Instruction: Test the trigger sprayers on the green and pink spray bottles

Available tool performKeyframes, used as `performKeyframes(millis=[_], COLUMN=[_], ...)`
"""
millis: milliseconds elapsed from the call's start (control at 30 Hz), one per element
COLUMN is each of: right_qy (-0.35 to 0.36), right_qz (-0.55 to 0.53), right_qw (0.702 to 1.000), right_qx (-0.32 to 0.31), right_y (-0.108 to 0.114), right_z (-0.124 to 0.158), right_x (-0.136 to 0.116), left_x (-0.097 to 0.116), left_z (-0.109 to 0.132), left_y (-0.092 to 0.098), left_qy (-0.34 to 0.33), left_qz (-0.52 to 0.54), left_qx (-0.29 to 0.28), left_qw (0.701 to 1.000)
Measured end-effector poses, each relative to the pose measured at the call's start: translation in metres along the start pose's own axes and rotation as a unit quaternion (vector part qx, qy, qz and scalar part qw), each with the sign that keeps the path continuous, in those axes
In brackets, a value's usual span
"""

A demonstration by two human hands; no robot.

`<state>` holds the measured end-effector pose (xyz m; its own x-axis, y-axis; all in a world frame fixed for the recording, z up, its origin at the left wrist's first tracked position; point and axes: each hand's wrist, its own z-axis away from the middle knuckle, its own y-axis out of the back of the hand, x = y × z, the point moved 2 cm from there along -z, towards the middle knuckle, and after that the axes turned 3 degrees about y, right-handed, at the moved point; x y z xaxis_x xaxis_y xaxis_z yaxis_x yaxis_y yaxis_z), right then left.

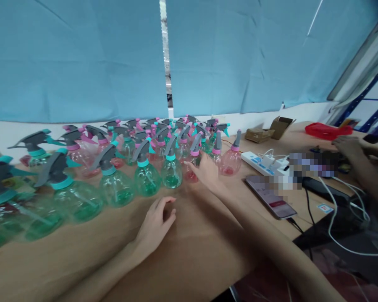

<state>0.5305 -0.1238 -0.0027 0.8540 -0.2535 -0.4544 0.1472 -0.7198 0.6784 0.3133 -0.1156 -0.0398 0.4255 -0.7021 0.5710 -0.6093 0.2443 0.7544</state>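
My right hand (pixel 207 173) reaches to a pink spray bottle (pixel 191 174) with a grey trigger head. Its thumb and a finger are spread in front of the bottle, just below the neck; whether they touch it I cannot tell. Nearer to me, my left hand (pixel 156 220) hovers low over the table, fingers loosely curved, thumb apart, nothing in it. Just beyond it stand a green spray bottle (pixel 171 174) and another green spray bottle (pixel 148 180). Right of my right hand is one more pink spray bottle (pixel 230 162). All these bottles stand upright.
Several more green and pink spray bottles crowd the table (pixel 182 251) toward the blue curtain (pixel 97 63). On the right are a white power strip (pixel 255 163), a phone (pixel 269 197), cables, an open cardboard box (pixel 279 127) and a red bag (pixel 327 131). Another person's hand (pixel 348 147) is at far right.
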Motion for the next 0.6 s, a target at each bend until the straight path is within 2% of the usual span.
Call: performKeyframes(millis=[167, 333, 500, 600], right_qy=[-0.011, 0.034, 0.057, 0.086], right_qz=[0.012, 0.004, -0.013, -0.015], right_qw=[0.999, 0.999, 0.997, 0.995], right_qx=[-0.031, -0.041, -0.054, -0.057], right_y=[0.005, 0.022, 0.041, 0.051], right_z=[0.004, 0.021, 0.051, 0.073], right_x=[0.001, 0.001, -0.002, -0.012], left_x=[0.004, 0.015, 0.042, 0.063], left_z=[0.002, 0.000, -0.020, -0.038], left_y=[0.003, 0.007, 0.017, 0.024], left_qy=[-0.004, 0.011, -0.020, -0.037], left_qz=[0.022, 0.060, 0.119, 0.132], left_qx=[0.012, 0.016, 0.046, 0.033], left_qw=[1.000, 0.998, 0.992, 0.990])
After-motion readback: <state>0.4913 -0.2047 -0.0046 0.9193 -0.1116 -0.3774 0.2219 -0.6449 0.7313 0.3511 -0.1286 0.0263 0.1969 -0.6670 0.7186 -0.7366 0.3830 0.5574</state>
